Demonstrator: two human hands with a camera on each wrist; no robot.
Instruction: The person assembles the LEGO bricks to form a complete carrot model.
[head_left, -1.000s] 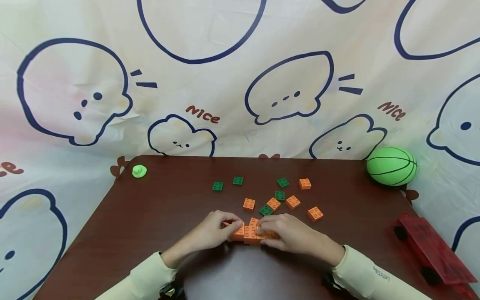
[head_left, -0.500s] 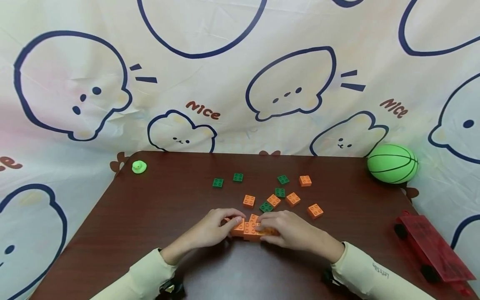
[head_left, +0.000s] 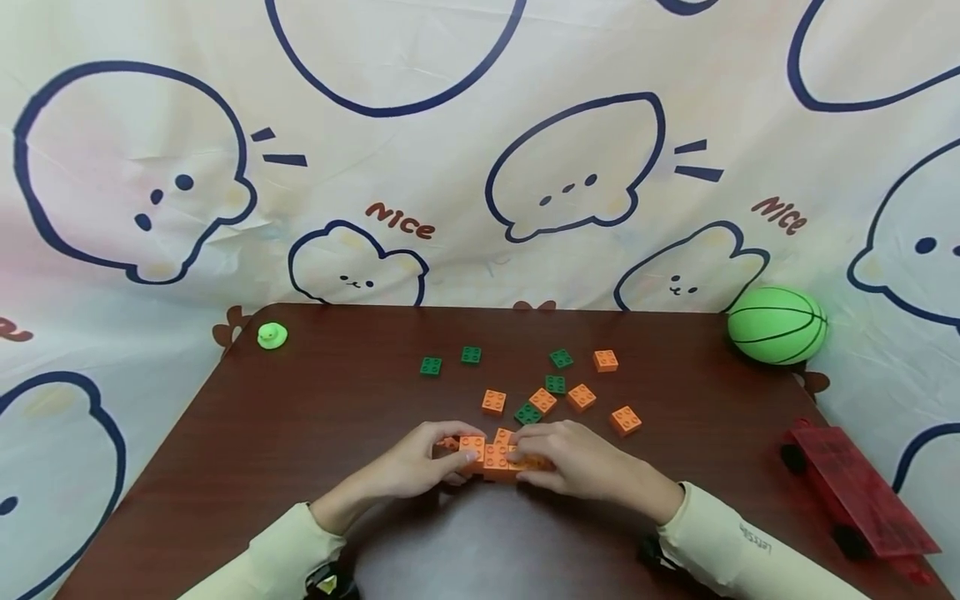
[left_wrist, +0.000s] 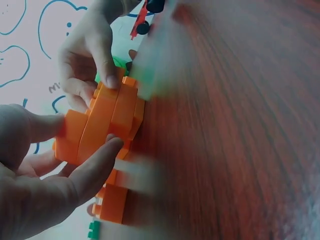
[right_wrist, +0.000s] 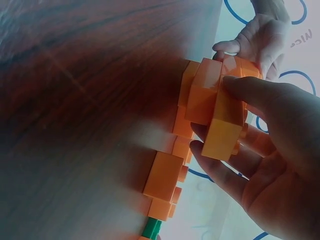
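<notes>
Several orange toy building bricks [head_left: 497, 457] are joined into one stepped piece near the middle of the table. At its left end my left hand [head_left: 408, 462] grips an orange brick [left_wrist: 71, 136] between thumb and fingers, its studded top showing in the head view. My right hand [head_left: 581, 462] holds the right end; in the right wrist view the thumb lies on one side of a brick [right_wrist: 223, 125] and the fingers on the other. The fingers partly hide both ends of the piece.
Beyond the hands lie loose orange bricks [head_left: 493, 402] and green bricks [head_left: 528, 414]. A green toy duck [head_left: 272, 336] sits at the far left corner, a green ball [head_left: 777, 326] at the far right. A red toy car [head_left: 855, 492] stands along the right edge.
My left fingers have shifted on the left end, leaving more of its brick's studded top visible. The right hand keeps its hold. The head view has shifted slightly.
</notes>
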